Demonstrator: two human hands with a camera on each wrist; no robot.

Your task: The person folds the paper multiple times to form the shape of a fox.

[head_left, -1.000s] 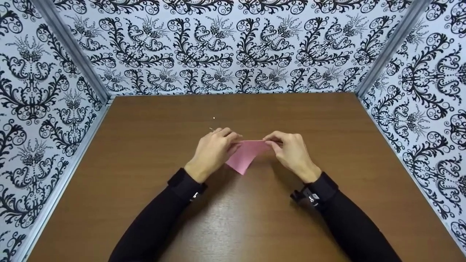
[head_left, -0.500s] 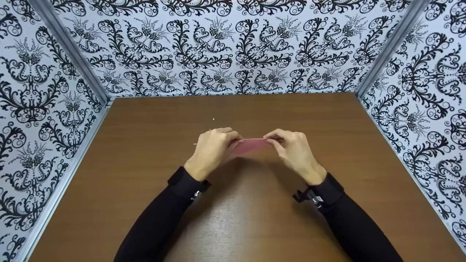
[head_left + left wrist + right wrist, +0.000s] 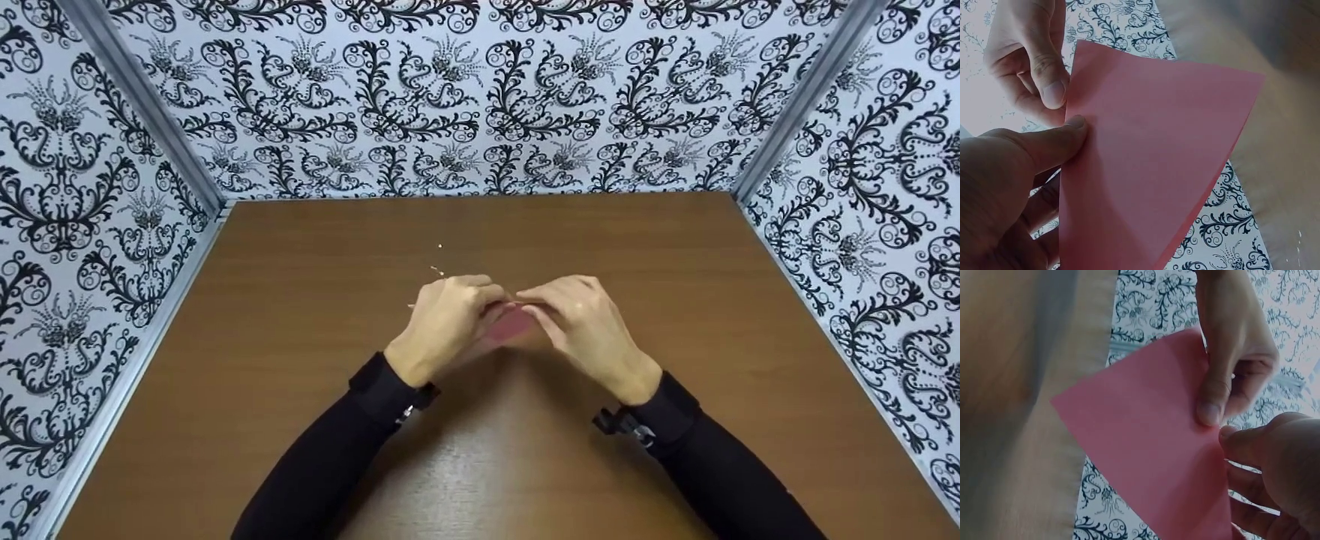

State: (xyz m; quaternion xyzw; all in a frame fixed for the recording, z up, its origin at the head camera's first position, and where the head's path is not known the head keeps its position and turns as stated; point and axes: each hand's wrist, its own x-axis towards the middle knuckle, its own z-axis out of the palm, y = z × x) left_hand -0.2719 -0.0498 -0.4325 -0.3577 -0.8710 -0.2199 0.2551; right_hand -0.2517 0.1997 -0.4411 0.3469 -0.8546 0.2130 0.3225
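A folded sheet of pink paper [image 3: 511,324] hangs between the two hands, largely covered by them in the head view. My left hand [image 3: 454,319] pinches it along its upper edge; in the left wrist view the left thumb [image 3: 1078,122] lies flat on the paper's face with the fingers behind. Close beside it, my right hand [image 3: 589,322] pinches the same edge, its thumb [image 3: 1229,431] right at the border in the right wrist view. Both wrist views show the paper as a slanted four-sided shape, and a doubled layer shows along one edge [image 3: 1199,205].
Under the hands lies a brown wooden table [image 3: 645,450]. Tiny white specks [image 3: 440,246] show beyond the left hand. Patterned black-and-white walls [image 3: 480,97] close off the back and both sides, joined by grey metal corner posts [image 3: 142,97].
The paper has tipped up, so less of its face shows from the head view. My hands have drawn closer together along its edge and come slightly nearer the body.
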